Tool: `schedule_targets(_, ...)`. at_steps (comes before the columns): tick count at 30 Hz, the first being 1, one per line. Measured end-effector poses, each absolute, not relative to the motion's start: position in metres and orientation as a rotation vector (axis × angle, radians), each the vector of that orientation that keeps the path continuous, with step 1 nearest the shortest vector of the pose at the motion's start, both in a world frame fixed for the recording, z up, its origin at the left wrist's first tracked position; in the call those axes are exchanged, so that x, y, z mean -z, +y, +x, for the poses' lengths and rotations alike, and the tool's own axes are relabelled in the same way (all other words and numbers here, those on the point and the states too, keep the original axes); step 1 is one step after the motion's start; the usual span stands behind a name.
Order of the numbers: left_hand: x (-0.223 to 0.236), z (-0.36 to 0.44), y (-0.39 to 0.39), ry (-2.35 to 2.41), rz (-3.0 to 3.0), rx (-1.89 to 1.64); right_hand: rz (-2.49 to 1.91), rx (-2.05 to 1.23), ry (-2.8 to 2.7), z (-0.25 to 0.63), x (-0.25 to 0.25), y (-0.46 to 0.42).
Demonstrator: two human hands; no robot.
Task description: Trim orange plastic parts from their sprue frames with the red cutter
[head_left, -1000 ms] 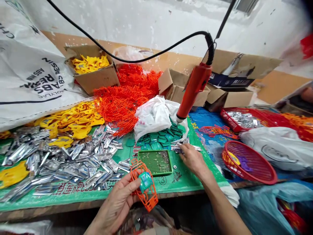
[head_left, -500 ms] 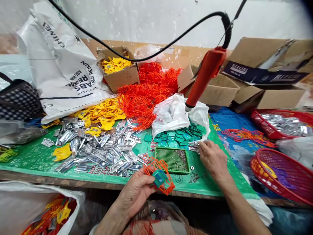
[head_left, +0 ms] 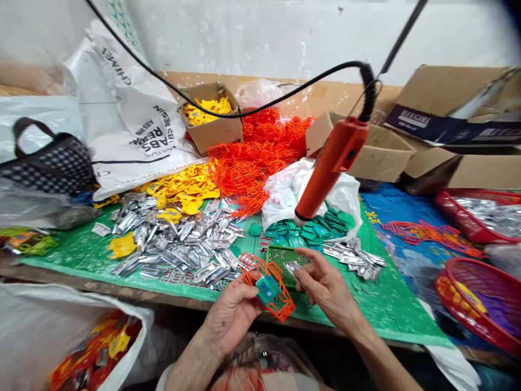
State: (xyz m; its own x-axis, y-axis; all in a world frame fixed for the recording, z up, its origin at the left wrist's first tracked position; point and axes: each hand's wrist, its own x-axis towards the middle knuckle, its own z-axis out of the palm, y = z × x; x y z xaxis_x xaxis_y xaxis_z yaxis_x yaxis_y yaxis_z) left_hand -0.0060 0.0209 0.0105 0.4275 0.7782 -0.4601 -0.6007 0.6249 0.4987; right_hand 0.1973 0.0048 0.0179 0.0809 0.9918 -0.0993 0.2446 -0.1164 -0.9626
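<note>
Orange frame [head_left: 280,290] in my left hand [head_left: 234,312], metal plate [head_left: 292,267] in my right hand [head_left: 325,288]

Nearest me, my left grip is closed on the frame's left side, over the worktop's [head_left: 394,317] near edge. The frame's long axis slants from far left to near right, its solid orange end pointing near right; a teal piece [head_left: 267,289] sits in its middle. Just right of it, my right grip is pinched on the plate, whose long axis slants the same way, its free end pointing far left. Behind lies the green tray [head_left: 277,256] (my right hand hides part of it). Loose silvery plates [head_left: 183,252] spread to the left, with a smaller pile [head_left: 356,258] to the right. Farther back, teal pieces [head_left: 301,232] spill by a white plastic bag [head_left: 285,187], a red tool [head_left: 331,165] hanging over them. Beyond are the orange heap [head_left: 252,168] and cardboard boxes, one [head_left: 215,133] holding yellow parts [head_left: 207,111].
</note>
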Motion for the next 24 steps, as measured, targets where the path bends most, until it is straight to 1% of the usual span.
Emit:
schedule_targets(4,-0.017,-0.013,0.022,0.679,0.353,-0.954,-1.430,-1.233,-1.284,0.181,-0.024,0.008)
schedule_targets(7,-0.017,-0.019,0.022,0.686,0.425,-0.980,-1.402,-1.522,-1.269,0.181,-0.030,0.009)
schedule_targets(9,-0.015,-0.021,0.020,0.721,0.462,-0.988,-1.305,-1.731,-1.214,0.182,-0.035,0.009)
schedule_targets(12,-0.011,-0.022,0.017,0.772,0.522,-0.984,-1.135,-1.907,-1.170,0.184,-0.042,0.009)
schedule_targets(18,-0.012,-0.020,0.010,0.706,0.579,-0.937,-1.213,-1.781,-1.236,0.176,-0.044,0.013)
schedule_targets(24,-0.010,-0.024,0.003,0.688,0.500,-0.932,-1.221,-1.763,-1.197,0.169,-0.040,0.007)
